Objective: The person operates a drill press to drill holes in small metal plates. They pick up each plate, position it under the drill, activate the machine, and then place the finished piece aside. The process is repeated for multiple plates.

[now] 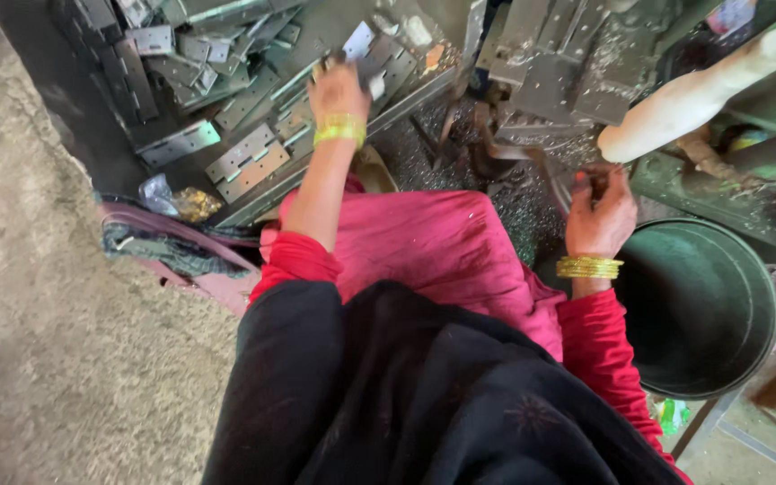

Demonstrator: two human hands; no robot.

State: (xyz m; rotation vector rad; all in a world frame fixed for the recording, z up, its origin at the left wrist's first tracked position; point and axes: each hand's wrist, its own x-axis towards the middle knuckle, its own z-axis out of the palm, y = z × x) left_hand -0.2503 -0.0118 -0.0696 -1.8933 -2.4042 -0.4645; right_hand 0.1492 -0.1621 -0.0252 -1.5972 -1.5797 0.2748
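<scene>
Left hand (338, 90) is closing its fingers on flat grey metal hinge plates (246, 162); right hand (600, 214) is pinching a small piece beside a dark round metal bucket (702, 305).

Grey metal hinge plates (244, 162) fill the upper left of the frame. Gold bangles (589, 267) sit at right centre, above red sleeves (599, 346). Pink cloth (433, 251) lies mid-frame, a black shawl (406, 395) with faint star motifs below it. A dark green bucket (747, 287) stands at right.

Dusty floor (56, 359), heaped metal hinge plates (244, 162), dark bucket (702, 305)
</scene>
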